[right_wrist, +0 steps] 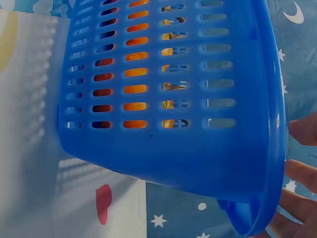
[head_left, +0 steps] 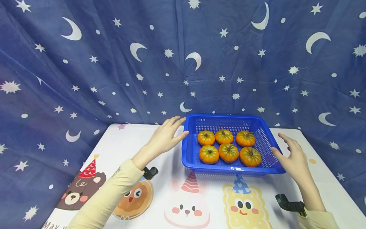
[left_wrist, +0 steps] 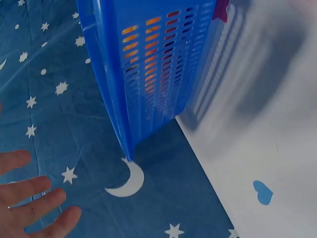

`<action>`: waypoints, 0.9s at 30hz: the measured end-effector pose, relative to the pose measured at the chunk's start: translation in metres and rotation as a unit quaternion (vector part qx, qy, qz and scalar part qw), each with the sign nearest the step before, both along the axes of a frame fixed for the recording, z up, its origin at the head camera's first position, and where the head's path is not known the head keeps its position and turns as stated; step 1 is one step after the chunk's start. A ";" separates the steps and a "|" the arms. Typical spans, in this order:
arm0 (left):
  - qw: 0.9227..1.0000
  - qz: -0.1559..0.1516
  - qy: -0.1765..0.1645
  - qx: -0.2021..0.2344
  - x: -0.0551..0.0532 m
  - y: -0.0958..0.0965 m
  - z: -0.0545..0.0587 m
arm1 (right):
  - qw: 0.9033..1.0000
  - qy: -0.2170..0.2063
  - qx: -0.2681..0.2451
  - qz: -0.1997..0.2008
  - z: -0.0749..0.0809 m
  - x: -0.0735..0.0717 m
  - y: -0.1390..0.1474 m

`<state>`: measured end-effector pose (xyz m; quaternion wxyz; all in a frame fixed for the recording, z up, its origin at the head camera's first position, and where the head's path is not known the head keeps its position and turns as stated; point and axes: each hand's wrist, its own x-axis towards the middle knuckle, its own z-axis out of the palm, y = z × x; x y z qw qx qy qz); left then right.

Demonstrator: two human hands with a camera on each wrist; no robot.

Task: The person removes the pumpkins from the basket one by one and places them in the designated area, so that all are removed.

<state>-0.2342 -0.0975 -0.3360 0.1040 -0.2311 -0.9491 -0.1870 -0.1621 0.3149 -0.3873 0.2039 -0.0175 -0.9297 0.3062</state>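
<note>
A blue plastic basket (head_left: 228, 168) with slotted walls stands on the table, holding several small orange-and-green pumpkins (head_left: 228, 152) in two rows. At its left rim is my left hand (head_left: 166, 135), fingers spread and fairly straight, fingertips right at the edge in the head view. My right hand (head_left: 294, 157) hovers beside the right rim with thumb and fingers loosely bent around nothing. In the left wrist view, pumpkin orange shows through the basket's slots (left_wrist: 151, 59). The right wrist view has the fingers (right_wrist: 302, 173) close by the basket's rim (right_wrist: 275, 124).
A white tablecloth (head_left: 160, 197) with cartoon animals and party hats covers the table. Behind it hangs a dark blue curtain (head_left: 160, 70) printed with moons and stars. Each wrist carries a black camera mount, such as the right one (head_left: 290, 205).
</note>
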 end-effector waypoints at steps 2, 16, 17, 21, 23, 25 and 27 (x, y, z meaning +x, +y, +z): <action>1.000 -0.012 0.001 -0.002 -0.001 0.004 0.000 | 1.000 0.004 -0.008 0.004 -0.002 0.001 0.001; 0.997 -0.077 -0.010 -0.025 -0.004 0.025 -0.005 | 0.997 -0.028 -0.073 -0.002 -0.028 0.002 0.021; 0.996 -0.083 -0.008 -0.028 -0.005 0.026 -0.006 | 0.996 -0.030 -0.083 -0.012 -0.034 0.000 0.024; 0.994 -0.102 -0.008 -0.032 -0.008 0.031 -0.009 | 0.993 -0.035 -0.113 -0.013 -0.056 -0.008 0.040; 0.993 -0.113 -0.010 -0.034 -0.010 0.033 -0.011 | 0.992 -0.037 -0.118 -0.012 -0.063 -0.011 0.046; 0.992 -0.123 -0.011 -0.036 -0.012 0.036 -0.012 | 0.992 -0.041 -0.121 -0.006 -0.069 -0.013 0.053; 0.990 -0.133 -0.014 -0.037 -0.013 0.038 -0.012 | 0.991 -0.048 -0.122 -0.015 -0.073 -0.013 0.056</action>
